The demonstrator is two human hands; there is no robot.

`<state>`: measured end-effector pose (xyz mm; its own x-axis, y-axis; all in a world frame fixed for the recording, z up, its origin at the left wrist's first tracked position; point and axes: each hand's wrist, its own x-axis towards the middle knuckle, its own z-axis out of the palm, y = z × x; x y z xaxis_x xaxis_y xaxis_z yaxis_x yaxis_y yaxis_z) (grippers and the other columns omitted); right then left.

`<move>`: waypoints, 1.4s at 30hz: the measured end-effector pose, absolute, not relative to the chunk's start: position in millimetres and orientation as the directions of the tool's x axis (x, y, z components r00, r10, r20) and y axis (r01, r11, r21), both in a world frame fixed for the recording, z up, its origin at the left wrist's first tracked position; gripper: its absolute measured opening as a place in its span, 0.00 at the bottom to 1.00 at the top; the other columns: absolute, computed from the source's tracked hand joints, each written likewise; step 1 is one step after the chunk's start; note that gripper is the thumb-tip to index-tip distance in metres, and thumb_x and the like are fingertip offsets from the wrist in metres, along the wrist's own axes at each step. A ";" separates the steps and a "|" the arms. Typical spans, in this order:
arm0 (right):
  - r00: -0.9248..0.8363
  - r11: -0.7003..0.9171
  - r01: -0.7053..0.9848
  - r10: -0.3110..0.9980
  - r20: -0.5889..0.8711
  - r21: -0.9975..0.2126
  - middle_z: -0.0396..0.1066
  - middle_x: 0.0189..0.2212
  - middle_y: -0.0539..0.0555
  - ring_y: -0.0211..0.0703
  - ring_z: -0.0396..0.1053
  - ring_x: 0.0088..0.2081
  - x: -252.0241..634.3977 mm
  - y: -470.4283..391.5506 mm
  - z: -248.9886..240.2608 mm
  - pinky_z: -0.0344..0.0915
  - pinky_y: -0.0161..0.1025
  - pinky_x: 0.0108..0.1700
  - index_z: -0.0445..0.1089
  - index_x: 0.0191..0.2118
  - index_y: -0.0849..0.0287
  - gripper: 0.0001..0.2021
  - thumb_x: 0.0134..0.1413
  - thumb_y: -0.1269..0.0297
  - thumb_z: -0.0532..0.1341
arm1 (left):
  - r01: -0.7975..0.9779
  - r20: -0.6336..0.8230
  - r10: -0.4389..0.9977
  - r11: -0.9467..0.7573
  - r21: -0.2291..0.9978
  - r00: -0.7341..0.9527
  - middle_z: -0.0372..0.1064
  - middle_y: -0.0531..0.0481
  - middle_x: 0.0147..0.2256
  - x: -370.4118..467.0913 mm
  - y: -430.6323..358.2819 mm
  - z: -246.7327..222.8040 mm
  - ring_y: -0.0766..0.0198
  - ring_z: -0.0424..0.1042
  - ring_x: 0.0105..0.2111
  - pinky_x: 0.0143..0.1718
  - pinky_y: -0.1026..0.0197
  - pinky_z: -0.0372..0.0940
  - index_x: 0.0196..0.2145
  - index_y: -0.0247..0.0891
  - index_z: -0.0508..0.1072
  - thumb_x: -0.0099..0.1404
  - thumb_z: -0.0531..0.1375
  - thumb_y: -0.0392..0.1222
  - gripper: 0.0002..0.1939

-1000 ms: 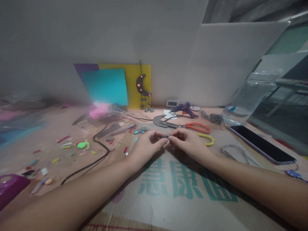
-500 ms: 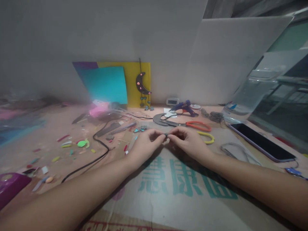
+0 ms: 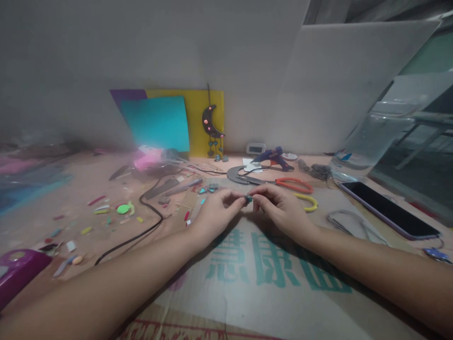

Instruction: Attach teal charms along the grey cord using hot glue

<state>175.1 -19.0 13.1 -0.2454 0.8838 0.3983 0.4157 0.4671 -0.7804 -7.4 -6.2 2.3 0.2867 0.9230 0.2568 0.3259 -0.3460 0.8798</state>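
Observation:
A small dark teal piece (image 3: pixel 248 199), too small to name more exactly, is pinched between the fingertips of my left hand (image 3: pixel 217 210). From the other side, the fingertips of my right hand (image 3: pixel 285 208) close on its right end. Both hands are above a translucent sheet (image 3: pixel 247 307) printed with large green characters. Just behind my left fingers lie several small teal and grey pieces (image 3: pixel 212 188). Scissors with an orange handle (image 3: pixel 295 185) and a yellow handle (image 3: pixel 310 203) reach out behind my right hand.
At the back are a glue gun (image 3: pixel 274 157), a crescent moon ornament (image 3: pixel 211 123) against coloured sheets, and a small digital display (image 3: pixel 255 148). A phone (image 3: pixel 389 210) and a coiled grey cord (image 3: pixel 345 221) lie right. Coloured scraps (image 3: pixel 123 208) and a black cable (image 3: pixel 155 226) lie left.
The small piece has turned and more of its teal side shows. My right fingers have shifted slightly over its right end. The whole view has moved slightly.

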 end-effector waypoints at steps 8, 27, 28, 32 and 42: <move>-0.350 0.177 0.203 0.932 0.097 -0.963 0.66 0.19 0.44 0.31 0.57 0.16 169.8 -20.8 19.3 0.53 0.29 0.18 0.63 0.51 0.60 0.17 0.59 0.58 0.58 | 0.280 0.280 0.925 -0.348 0.895 0.257 0.77 0.47 0.37 -7.3 -6.3 1.9 0.59 0.74 0.38 0.42 0.59 0.65 0.37 0.36 0.77 0.65 0.58 0.43 0.10; -0.293 0.147 0.133 0.951 0.103 -0.980 0.74 0.25 0.50 0.28 0.57 0.16 170.4 -15.7 13.2 0.55 0.27 0.18 0.65 0.46 0.60 0.16 0.55 0.59 0.63 | 0.266 0.290 0.920 -0.358 0.895 0.264 0.78 0.48 0.36 -7.3 -6.4 2.6 0.60 0.75 0.37 0.42 0.60 0.66 0.37 0.37 0.78 0.64 0.59 0.43 0.10; -0.316 0.135 0.105 0.944 0.096 -0.985 0.73 0.24 0.49 0.28 0.56 0.15 170.3 -15.0 12.4 0.54 0.27 0.17 0.65 0.47 0.60 0.16 0.55 0.59 0.63 | 0.265 0.290 0.918 -0.360 0.894 0.269 0.78 0.48 0.35 -7.4 -6.6 3.1 0.60 0.74 0.37 0.41 0.60 0.66 0.37 0.37 0.78 0.64 0.59 0.44 0.10; -0.416 0.075 0.015 0.907 0.062 -0.997 0.73 0.23 0.48 0.27 0.56 0.14 171.8 -11.6 7.7 0.52 0.27 0.16 0.63 0.48 0.59 0.18 0.54 0.60 0.65 | 0.253 0.292 0.914 -0.364 0.896 0.282 0.77 0.48 0.33 -7.7 -7.8 4.9 0.61 0.74 0.35 0.38 0.61 0.66 0.36 0.36 0.77 0.64 0.60 0.44 0.10; -0.453 0.024 -0.084 0.890 0.060 -0.996 0.72 0.21 0.47 0.28 0.56 0.14 173.0 -9.1 4.1 0.51 0.26 0.16 0.64 0.45 0.59 0.16 0.55 0.59 0.65 | 0.207 0.310 0.897 -0.384 0.900 0.316 0.77 0.49 0.32 -8.6 -9.0 5.4 0.62 0.75 0.34 0.38 0.63 0.66 0.36 0.35 0.77 0.63 0.60 0.43 0.09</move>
